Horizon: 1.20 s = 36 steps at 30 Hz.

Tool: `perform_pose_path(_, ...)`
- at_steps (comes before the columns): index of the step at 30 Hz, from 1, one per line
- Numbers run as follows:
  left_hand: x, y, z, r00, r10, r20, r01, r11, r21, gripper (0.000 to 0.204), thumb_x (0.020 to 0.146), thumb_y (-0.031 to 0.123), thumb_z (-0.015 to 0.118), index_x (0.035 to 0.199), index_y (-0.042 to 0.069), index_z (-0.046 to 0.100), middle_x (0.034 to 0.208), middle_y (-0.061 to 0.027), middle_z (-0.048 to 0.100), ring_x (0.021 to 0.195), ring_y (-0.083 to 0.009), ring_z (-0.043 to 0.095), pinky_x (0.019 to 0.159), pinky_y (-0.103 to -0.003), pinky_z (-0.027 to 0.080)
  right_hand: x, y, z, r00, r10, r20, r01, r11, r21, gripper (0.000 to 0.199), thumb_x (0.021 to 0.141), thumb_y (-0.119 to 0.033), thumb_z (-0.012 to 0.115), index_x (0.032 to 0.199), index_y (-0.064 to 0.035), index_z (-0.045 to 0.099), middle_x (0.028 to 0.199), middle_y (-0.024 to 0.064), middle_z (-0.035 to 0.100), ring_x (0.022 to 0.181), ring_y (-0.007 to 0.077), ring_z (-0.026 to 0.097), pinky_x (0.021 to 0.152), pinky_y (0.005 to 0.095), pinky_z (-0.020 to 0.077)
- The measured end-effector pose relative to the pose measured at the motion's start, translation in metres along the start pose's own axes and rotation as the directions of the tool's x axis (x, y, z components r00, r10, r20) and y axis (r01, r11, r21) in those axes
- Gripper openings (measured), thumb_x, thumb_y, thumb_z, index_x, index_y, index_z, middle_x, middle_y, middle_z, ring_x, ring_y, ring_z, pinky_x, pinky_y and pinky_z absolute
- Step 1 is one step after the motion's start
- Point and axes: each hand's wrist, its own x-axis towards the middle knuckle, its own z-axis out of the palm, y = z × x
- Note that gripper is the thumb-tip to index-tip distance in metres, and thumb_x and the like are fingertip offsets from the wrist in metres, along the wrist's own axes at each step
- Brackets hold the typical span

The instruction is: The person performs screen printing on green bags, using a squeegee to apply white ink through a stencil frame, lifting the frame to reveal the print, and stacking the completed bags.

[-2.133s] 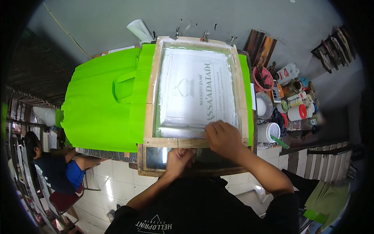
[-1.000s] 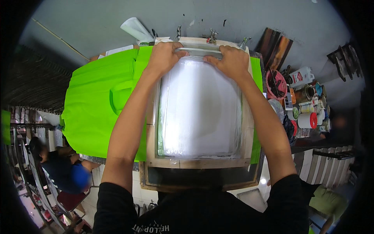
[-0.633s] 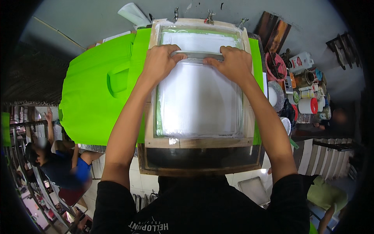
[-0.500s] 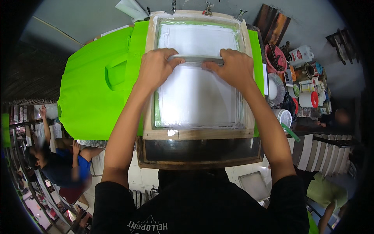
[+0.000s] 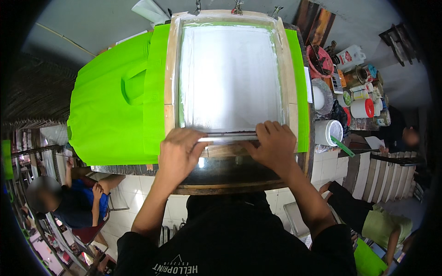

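Observation:
Both my hands grip one metal-edged squeegee (image 5: pixel 231 138), which lies crosswise at the near end of a wood-framed printing screen (image 5: pixel 293 92). My left hand (image 5: pixel 179 149) is closed round its left end. On its right end is my right hand (image 5: pixel 272 143), thumb toward me and fingers over the far side. White ink (image 5: pixel 230 78) covers the mesh beyond the squeegee, with a smeared border along the frame. Bright green fabric bags (image 5: pixel 108 106) with a cut-out handle lie left of the screen, and green cloth also shows along its right side.
Metal clamps (image 5: pixel 237 8) stand at the screen's far edge. To the right are a white tub (image 5: pixel 328 131) with a green stick, a pink basin (image 5: pixel 320 62), bottles and jars. One person (image 5: pixel 73 202) sits at the left; others are at the right.
My hands have drawn the squeegee from the far part of the screen down to its near edge. Evenly spread white now shows where the squeegee was.

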Motion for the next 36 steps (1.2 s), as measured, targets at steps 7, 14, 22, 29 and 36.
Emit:
perform_pose_path(7,-0.033,-0.005,0.012,0.989,0.068,-0.129,-0.073,0.997,-0.028,0.067,0.072,0.020,0.087,0.131,0.004,0.060,0.130,-0.0180,0.064,0.122,-0.0378,0.058,0.106,-0.048,0.042,-0.024,-0.009,0.002,0.999,0.004,-0.045,-0.005,0.999,-0.032,0.035,0.066,-0.034,0.083,0.081,-0.0106,0.062,0.084,0.0023,0.063,0.081,0.0212,0.063,0.068,0.0375,0.0458)
perform_pose_path(14,-0.064,-0.058,0.033,0.944,0.040,-0.328,0.023,0.982,0.188,0.123,0.064,0.048,0.093,0.159,0.007,0.026,0.163,-0.0245,0.027,0.153,-0.0406,0.021,0.121,-0.063,0.002,-0.023,-0.003,-0.003,0.990,-0.046,-0.136,0.060,0.993,0.101,0.031,0.064,-0.025,0.080,0.090,-0.0128,0.068,0.090,0.0014,0.068,0.086,0.0216,0.067,0.074,0.0369,0.0489)
perform_pose_path(22,-0.009,-0.002,-0.044,0.738,0.160,-0.655,-0.159,0.985,0.061,0.135,0.065,0.049,0.093,0.162,0.007,0.010,0.166,-0.0231,0.021,0.154,-0.0372,0.021,0.123,-0.058,0.003,0.058,0.000,-0.108,0.884,-0.172,-0.434,0.195,0.981,0.010,0.028,0.064,-0.019,0.078,0.091,-0.0128,0.070,0.092,0.0022,0.069,0.080,0.0232,0.067,0.072,0.0394,0.0485)
perform_pose_path(29,0.052,-0.001,-0.095,0.766,-0.144,-0.627,-0.056,0.956,-0.287,0.097,0.087,0.049,0.075,0.155,-0.003,0.030,0.157,-0.0271,0.037,0.146,-0.0389,0.037,0.120,-0.047,0.027,0.172,0.013,-0.191,0.882,-0.036,-0.469,-0.033,0.990,-0.139,0.041,0.080,-0.045,0.076,0.083,-0.0039,0.071,0.072,0.0124,0.068,0.069,0.0348,0.066,0.065,0.0471,0.0489)
perform_pose_path(36,0.040,-0.127,-0.071,0.639,-0.754,0.154,0.763,0.596,-0.249,0.077,0.093,0.047,0.070,0.139,-0.012,0.051,0.127,-0.0266,0.065,0.118,-0.0358,0.063,0.105,-0.039,0.047,0.246,-0.010,-0.253,0.922,0.282,-0.266,-0.296,0.955,-0.011,0.045,0.091,-0.043,0.071,0.090,0.0016,0.076,0.075,0.0154,0.072,0.062,0.0260,0.064,0.066,0.0416,0.0553)
